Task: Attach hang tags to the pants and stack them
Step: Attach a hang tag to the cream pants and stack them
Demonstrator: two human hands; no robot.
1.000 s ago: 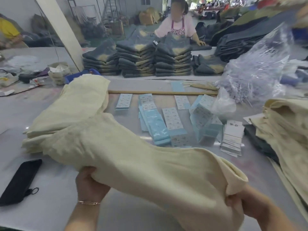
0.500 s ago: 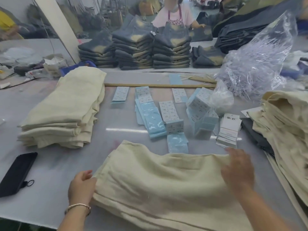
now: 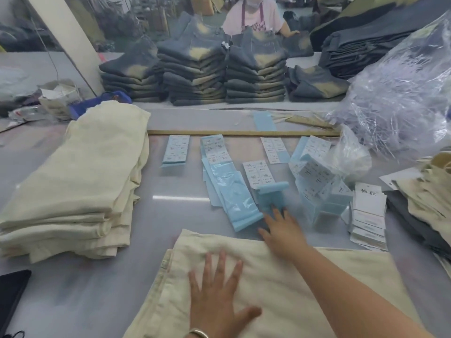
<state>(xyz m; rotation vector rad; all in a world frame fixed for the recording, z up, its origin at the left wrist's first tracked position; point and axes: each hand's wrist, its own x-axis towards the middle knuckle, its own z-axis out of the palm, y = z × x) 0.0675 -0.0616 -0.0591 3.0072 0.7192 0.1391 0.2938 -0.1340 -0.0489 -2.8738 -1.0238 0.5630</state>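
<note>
A folded cream pair of pants (image 3: 305, 276) lies on the grey table in front of me. My left hand (image 3: 214, 293) presses flat on it with the fingers spread. My right hand (image 3: 280, 228) reaches past the pants' far edge, and its straight fingers touch a curled blue label sheet (image 3: 271, 193); motion blur hides any grip. More blue label sheets (image 3: 229, 191) lie spread behind it. White hang tags (image 3: 368, 215) sit in a pile to the right. A stack of folded cream pants (image 3: 85, 179) stands at the left.
A loose pile of cream pants (image 3: 429, 191) is at the right edge, with a plastic bag (image 3: 402, 93) behind it. A wooden ruler (image 3: 219, 132) crosses the table. Denim stacks (image 3: 195, 76) and a person (image 3: 253, 18) are at the far side. A black phone (image 3: 12, 293) lies near left.
The pants went from held up in both hands to lying flat on the table. My left hand moved onto the fabric, and my right hand left it and reached forward to the blue sheets.
</note>
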